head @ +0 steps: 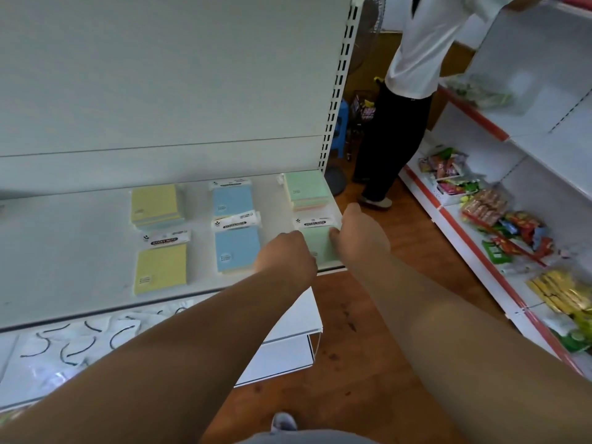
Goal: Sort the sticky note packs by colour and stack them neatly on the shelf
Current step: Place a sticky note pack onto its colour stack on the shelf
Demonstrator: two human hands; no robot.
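Left hand (285,254) fingers curled on near-left edge of front green sticky note pack (318,243); right hand (358,230) fingers bent onto its right edge. Pack held between both hands, at right end of shelf (80,238), in front of rear green pack (306,190).

Judged: squaring step. Edges to be aligned with blue packs (237,245) beside; yellow packs (160,267) farther left. Light, even pressure advised; shelf corner close, overhang risk.

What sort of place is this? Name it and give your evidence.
Most likely a small shop. White metal gondola shelving with slotted uprights, retail-wrapped pastel sticky note packs laid out by colour, and bright packaged snacks on red-edged shelves opposite.
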